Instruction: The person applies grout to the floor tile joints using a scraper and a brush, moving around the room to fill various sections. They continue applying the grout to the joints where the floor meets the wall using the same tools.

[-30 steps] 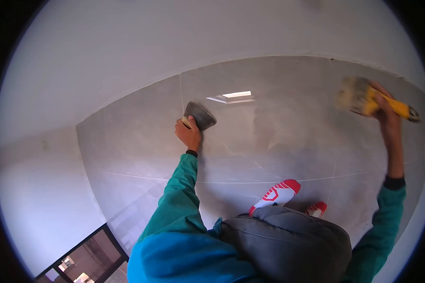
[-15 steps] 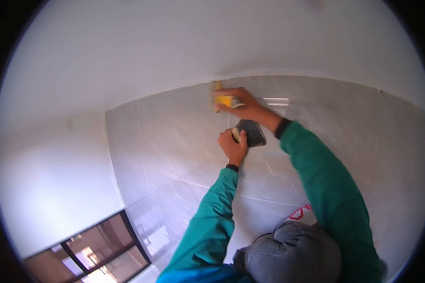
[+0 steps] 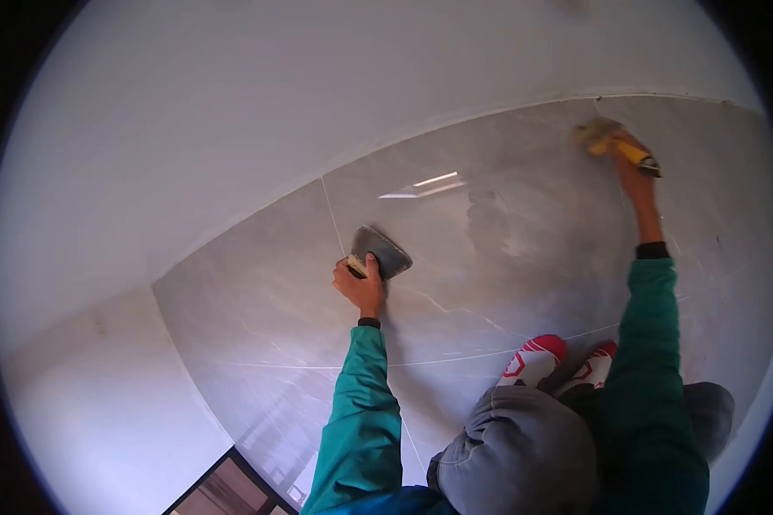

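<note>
My left hand (image 3: pixel 361 286) is closed round the pale handle of a dark, flat, squarish trowel (image 3: pixel 385 255), held close over the grey tile floor beside a light joint line. The thumb lies against its face. Far to the right, my right hand (image 3: pixel 634 161) grips a yellow-handled tool (image 3: pixel 631 153) with a broad tan head, which motion blur smears. That head is at the floor near the foot of the wall, close to another tile joint. Its exact kind cannot be made out.
A white wall (image 3: pixel 318 94) meets the grey marbled tiles (image 3: pixel 275 257) along a curved edge. Below my arms are my red-and-white socked feet (image 3: pixel 532 360) and grey trousers. A dark-framed glass panel (image 3: pixel 232 481) stands at the lower left.
My right hand has swung far to the right with the yellow-handled tool, away from the trowel. My left hand and trowel appear further left and slightly lower as the view has shifted.
</note>
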Motion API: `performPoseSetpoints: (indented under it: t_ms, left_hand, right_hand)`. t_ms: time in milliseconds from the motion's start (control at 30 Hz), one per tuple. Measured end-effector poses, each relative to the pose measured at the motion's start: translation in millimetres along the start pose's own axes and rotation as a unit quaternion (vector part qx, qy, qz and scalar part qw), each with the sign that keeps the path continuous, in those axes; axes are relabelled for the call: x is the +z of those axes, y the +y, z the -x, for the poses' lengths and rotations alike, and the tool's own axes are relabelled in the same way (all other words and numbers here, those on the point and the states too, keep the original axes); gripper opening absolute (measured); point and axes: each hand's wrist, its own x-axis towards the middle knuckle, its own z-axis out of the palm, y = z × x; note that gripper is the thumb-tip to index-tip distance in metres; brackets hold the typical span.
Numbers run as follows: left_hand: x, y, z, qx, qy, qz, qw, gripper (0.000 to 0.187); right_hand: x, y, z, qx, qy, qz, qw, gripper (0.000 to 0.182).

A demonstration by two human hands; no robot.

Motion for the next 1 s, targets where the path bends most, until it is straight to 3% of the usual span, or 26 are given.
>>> performPoseSetpoints:
  t_ms: [33, 100, 133, 167, 200, 267, 333, 400, 500, 600, 700, 767, 967, 1000]
  left_hand:
    - [1, -3, -3, -0.017, -0.014, 0.054, 0.998, 0.038]
    - [3, 5, -11, -0.025, -0.029, 0.105, 0.994, 0.036]
    - [-2, 20, -15, 0.008, -0.061, 0.160, 0.985, 0.032]
    - [-7, 34, -14, 0.033, -0.100, 0.209, 0.972, 0.029]
    - [-11, 59, -15, 0.123, -0.102, 0.149, 0.976, 0.022]
    - [7, 95, -17, 0.347, -0.133, 0.096, 0.923, 0.022]
    - [35, 116, -22, 0.425, -0.228, -0.030, 0.876, 0.031]
    - [68, 128, -31, 0.525, -0.153, -0.066, 0.835, 0.039]
    - [109, 130, -59, 0.529, -0.108, -0.087, 0.837, 0.040]
    - [118, 139, -83, 0.482, -0.161, -0.091, 0.856, 0.051]
    - [120, 125, -78, 0.545, -0.150, -0.057, 0.823, 0.050]
    - [123, 120, -89, 0.531, -0.124, -0.079, 0.835, 0.048]
    - [106, 153, -87, 0.489, -0.173, -0.132, 0.845, 0.042]
    - [97, 160, -76, 0.524, -0.248, -0.053, 0.813, 0.035]
  right_hand:
    - [-29, 16, -1, -0.032, 0.038, 0.059, 0.997, 0.023]
    - [-73, 33, 6, -0.008, 0.092, 0.068, 0.993, 0.026]
    - [-88, 55, 15, 0.066, 0.081, 0.008, 0.995, 0.027]
    - [-91, 55, 30, 0.081, 0.077, 0.008, 0.994, 0.027]
    - [-98, 38, 38, 0.122, 0.085, -0.025, 0.989, 0.028]
    - [-101, 29, 54, 0.157, 0.095, -0.046, 0.982, 0.031]
    - [-93, 15, 63, 0.145, 0.078, -0.057, 0.985, 0.031]
    - [-90, 3, 71, 0.131, 0.048, -0.099, 0.985, 0.030]
    - [-93, -11, 75, 0.132, 0.021, -0.101, 0.986, 0.030]
    - [-97, -16, 78, 0.130, 0.011, -0.090, 0.987, 0.030]
    - [-99, -21, 79, 0.122, 0.039, -0.090, 0.988, 0.030]
    - [-98, -22, 82, 0.122, 0.043, -0.102, 0.986, 0.029]
    - [-88, -37, 80, 0.144, 0.021, -0.164, 0.976, 0.025]
    - [-74, -37, 81, 0.091, 0.048, -0.131, 0.986, 0.026]
